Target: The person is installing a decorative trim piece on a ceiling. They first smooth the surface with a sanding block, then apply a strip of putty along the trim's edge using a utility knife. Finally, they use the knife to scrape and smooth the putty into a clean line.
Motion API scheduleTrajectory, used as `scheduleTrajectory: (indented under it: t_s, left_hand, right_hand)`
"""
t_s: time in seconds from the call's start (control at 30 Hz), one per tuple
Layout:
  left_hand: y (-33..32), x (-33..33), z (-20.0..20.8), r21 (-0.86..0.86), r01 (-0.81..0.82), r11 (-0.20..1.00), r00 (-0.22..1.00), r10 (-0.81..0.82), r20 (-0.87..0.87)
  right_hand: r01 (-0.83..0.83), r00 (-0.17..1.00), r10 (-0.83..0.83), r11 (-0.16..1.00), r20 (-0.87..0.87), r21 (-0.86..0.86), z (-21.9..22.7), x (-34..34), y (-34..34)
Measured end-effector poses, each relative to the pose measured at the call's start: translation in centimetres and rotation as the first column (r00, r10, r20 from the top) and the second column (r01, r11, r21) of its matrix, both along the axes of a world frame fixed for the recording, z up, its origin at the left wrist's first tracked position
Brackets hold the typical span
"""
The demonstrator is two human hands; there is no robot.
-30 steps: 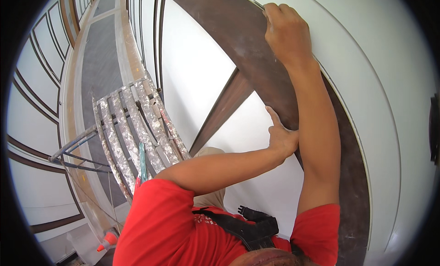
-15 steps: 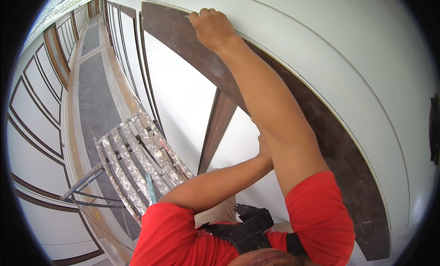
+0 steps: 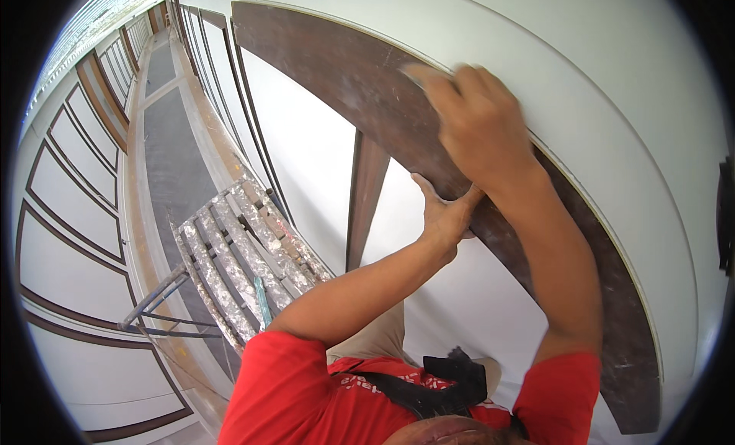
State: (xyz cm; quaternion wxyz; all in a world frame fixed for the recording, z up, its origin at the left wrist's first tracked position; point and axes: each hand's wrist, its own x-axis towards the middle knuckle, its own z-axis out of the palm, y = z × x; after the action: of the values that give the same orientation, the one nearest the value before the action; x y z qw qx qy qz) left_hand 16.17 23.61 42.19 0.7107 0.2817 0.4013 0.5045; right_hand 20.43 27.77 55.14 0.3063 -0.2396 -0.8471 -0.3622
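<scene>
A long dark-brown panel (image 3: 321, 58) curves across the white wall, with a thin pale seam along its upper edge. My right hand (image 3: 486, 127) is at this seam, its fingers curled and smeared by motion. Whatever its fingertips may pinch is too blurred to make out. Below it, my left hand (image 3: 448, 219) rests against the panel's lower edge, thumb spread away from the other fingers, which are partly hidden. A brown upright strip (image 3: 367, 192) meets the panel to the left of that hand.
A paint-spattered slatted platform (image 3: 245, 246) stands at my left, with a teal strip (image 3: 262, 301) on it and blue-grey metal legs (image 3: 157, 292). Beyond runs a long walkway with a grey floor (image 3: 180, 146). White wall panels with dark trim (image 3: 73, 269) line its far side.
My right hand has moved right and nearer along the panel's upper seam. My left hand, earlier mostly hidden behind the right forearm, now shows at the lower edge.
</scene>
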Motion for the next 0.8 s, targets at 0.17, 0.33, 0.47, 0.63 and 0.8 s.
scheduleTrajectory:
  t_s: [0.17, 0.33, 0.47, 0.63, 0.8]
  left_hand:
    - [-0.7, 0.0, 0.7, 0.008, -0.055, 0.998, 0.998, 0.054, 0.04]
    - [-0.2, 0.2, 0.2, 0.009, -0.086, 0.996, 0.996, 0.085, 0.039]
    - [-0.2, 0.1, 0.2, 0.02, -0.019, 1.0, 1.0, 0.019, -0.004]
    - [0.8, 0.6, -1.5, 0.023, 0.049, 0.999, 0.999, -0.049, -0.01]
    - [2.4, 2.8, -5.3, 0.142, -0.093, 0.986, 0.993, 0.102, -0.058]
  right_hand:
    - [0.042, 0.999, -0.042, 0.999, 0.015, -0.011, 0.1, 7.0, -6.9]
    - [0.044, 0.998, -0.045, 0.999, 0.037, 0.02, 0.0, 6.7, -6.5]
    - [-0.019, 0.999, 0.017, 0.998, 0.029, 0.052, 0.3, 0.7, -1.0]
    - [0.009, 0.999, -0.01, 1.0, 0.044, 0.011, 0.2, -8.4, 7.0]
    - [0.025, 0.999, -0.024, 0.999, 0.04, -0.023, 0.1, -15.8, 13.1]
